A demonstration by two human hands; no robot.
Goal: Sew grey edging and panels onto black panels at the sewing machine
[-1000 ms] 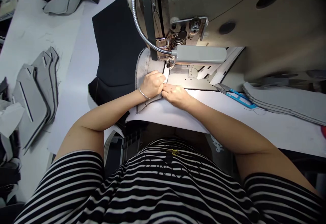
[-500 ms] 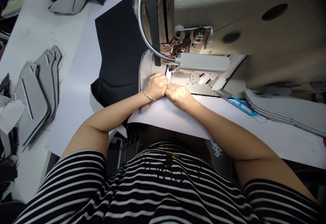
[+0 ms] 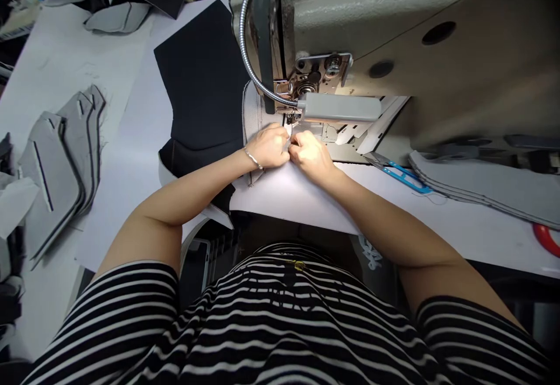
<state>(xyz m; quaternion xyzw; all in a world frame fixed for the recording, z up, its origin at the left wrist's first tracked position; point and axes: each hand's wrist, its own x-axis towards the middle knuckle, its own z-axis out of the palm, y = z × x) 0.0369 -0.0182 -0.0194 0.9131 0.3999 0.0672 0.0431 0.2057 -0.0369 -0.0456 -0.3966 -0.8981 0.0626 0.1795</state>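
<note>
A grey fabric piece lies on the bed of the sewing machine, its far end under the needle area. My left hand, with a bracelet at the wrist, is curled and pressing on the fabric. Touching it on the right, my right hand pinches the fabric's edge just in front of the presser foot. A grey lamp bar on a flexible neck hangs over both hands. What lies under the fingers is hidden.
A black fabric sheet lies left of the machine. Stacked grey cut pieces sit at the far left, more grey strips at the right. Blue-handled snips rest beside the machine bed. A red ring shows at the right edge.
Both hands have moved forward with the grey fabric toward the needle, so less fabric shows in front of them. The view has shifted slightly, and the red ring has come into sight.
</note>
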